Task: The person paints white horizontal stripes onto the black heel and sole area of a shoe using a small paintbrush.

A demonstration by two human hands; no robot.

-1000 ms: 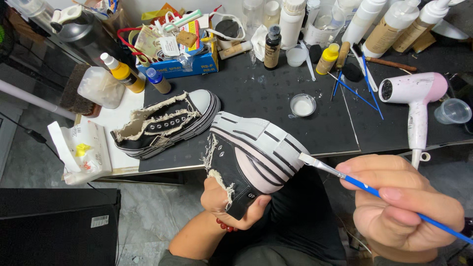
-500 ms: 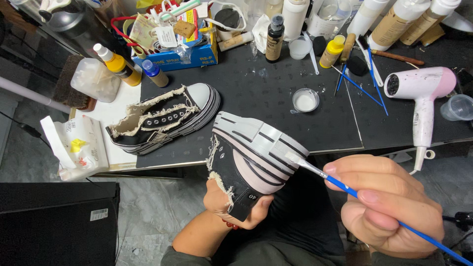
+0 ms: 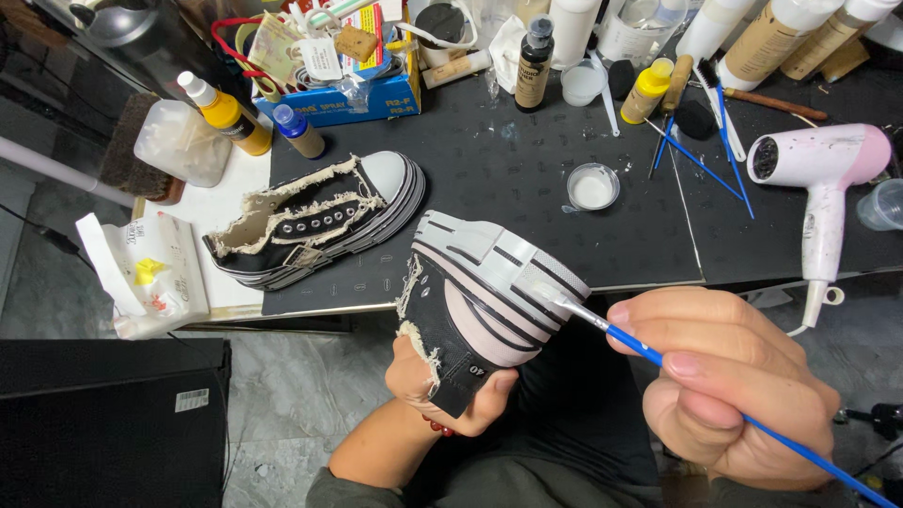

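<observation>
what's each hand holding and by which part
Left hand grips the black sneaker by its heel end; right hand pinches the blue paintbrush along its handle.

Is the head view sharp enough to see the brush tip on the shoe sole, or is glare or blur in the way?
Head view: the brush tip on the held shoe is sharp, no motion blur; lighting is even, with soft shine on the sole only. The right hand, close to the lens, looks oversized and slightly soft; the left hand sits partly behind the shoe. Bottles at the top edge lean outward from wide-angle distortion.
</observation>
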